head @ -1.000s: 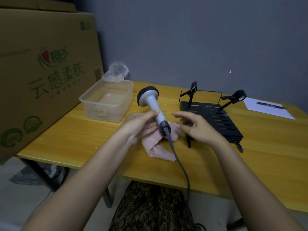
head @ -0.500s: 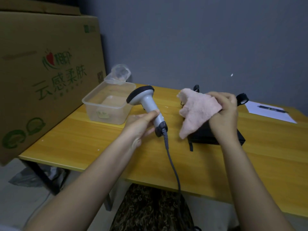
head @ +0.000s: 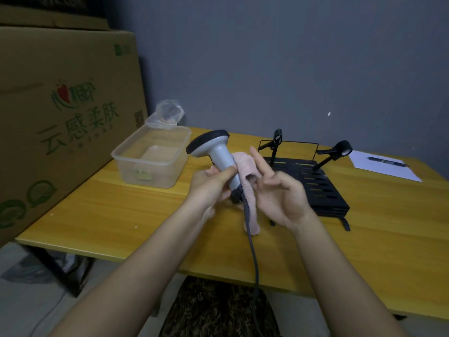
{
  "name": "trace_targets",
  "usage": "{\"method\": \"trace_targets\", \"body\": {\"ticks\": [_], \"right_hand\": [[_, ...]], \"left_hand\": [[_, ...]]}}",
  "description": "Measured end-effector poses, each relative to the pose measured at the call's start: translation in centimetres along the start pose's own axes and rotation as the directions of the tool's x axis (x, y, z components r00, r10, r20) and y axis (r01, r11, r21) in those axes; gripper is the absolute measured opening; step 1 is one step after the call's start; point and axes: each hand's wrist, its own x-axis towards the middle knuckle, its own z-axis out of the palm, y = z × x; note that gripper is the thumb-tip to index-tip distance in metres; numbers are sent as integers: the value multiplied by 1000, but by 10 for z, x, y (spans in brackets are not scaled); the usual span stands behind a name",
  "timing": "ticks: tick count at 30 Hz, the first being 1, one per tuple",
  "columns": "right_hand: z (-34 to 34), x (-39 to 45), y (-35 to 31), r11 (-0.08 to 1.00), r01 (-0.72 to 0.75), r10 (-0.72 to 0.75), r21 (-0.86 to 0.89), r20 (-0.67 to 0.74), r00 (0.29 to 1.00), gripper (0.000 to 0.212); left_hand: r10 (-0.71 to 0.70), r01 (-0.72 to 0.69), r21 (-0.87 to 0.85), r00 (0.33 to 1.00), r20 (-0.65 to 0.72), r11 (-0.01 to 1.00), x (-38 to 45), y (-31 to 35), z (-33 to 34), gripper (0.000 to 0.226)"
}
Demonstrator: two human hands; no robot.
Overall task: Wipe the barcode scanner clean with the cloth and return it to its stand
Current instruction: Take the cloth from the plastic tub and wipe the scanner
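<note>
Since the earlier frame our right hand [head: 279, 193] brought the cloth [head: 245, 171] against the scanner [head: 218, 154]; its fingers [head: 258, 161] were spread, barely pinning it, so it could slip while our left hand [head: 211, 183] gripped the handle.

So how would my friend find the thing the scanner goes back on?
Start at the yellow table and look to its right side, just past the hands. The stand lies flat there, between the pink cloth and the white paper. It is the only black thing with slots, and two little clip arms stick up from its back.
</note>
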Motion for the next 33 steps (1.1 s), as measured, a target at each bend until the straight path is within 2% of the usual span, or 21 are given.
{"method": "trace_targets", "body": {"ticks": [2,4,6,9,11,14,17,19,22,24,25,26,28,30,33], "right_hand": [[-3,0,14,993,116,-118,-22,-153,981,55],[1,1,30,926,189,-292,-327,-303,907,43],[7,2,40,764,211,-430,-610,-238,871,50],[10,4,42,681,200,-400,-705,-129,907,55],[10,5,44,619,165,-440,-768,-165,883,53],[12,5,52,619,169,-557,-767,-277,783,54],[9,1,54,669,161,-556,-726,-345,756,51],[2,-2,50,680,174,-553,-712,-341,760,40],[-10,-8,36,701,158,-491,-695,-310,814,21],[-10,-9,27,788,159,-379,-595,-265,887,25],[-5,-7,23,796,145,-345,-588,-244,906,31],[0,-3,20,770,111,-332,-628,-246,911,35],[11,10,15,694,46,-373,-719,-304,877,34],[18,26,7,728,-24,-353,-685,-405,843,25],[17,41,-8,770,-150,-229,-620,-488,842,37]], "left_hand": [[9,-9,8,1000,15,1000,-1,3,1,10],[27,-28,37,999,30,999,-2,5,3,13],[33,-35,52,998,47,998,-5,6,7,15],[-4,3,21,999,50,1000,-7,7,7,18],[-25,25,-5,999,43,1000,-6,6,6,19],[-26,27,-25,999,39,999,-5,3,8,19],[-23,25,-50,999,40,998,-5,0,10,20],[-12,14,-47,999,43,999,-6,-1,11,8],[-5,6,-29,998,57,1000,-5,-1,8,9],[10,-10,-1,997,79,1000,-6,0,6,10],[31,-33,26,996,88,999,-6,0,6,12],[57,-62,51,994,95,997,-7,0,7,12],[100,-109,78,989,113,991,-10,0,9,7],[121,-134,100,984,127,986,-13,-1,11,7],[144,-160,119,981,129,980,-13,-2,9,9]]}}
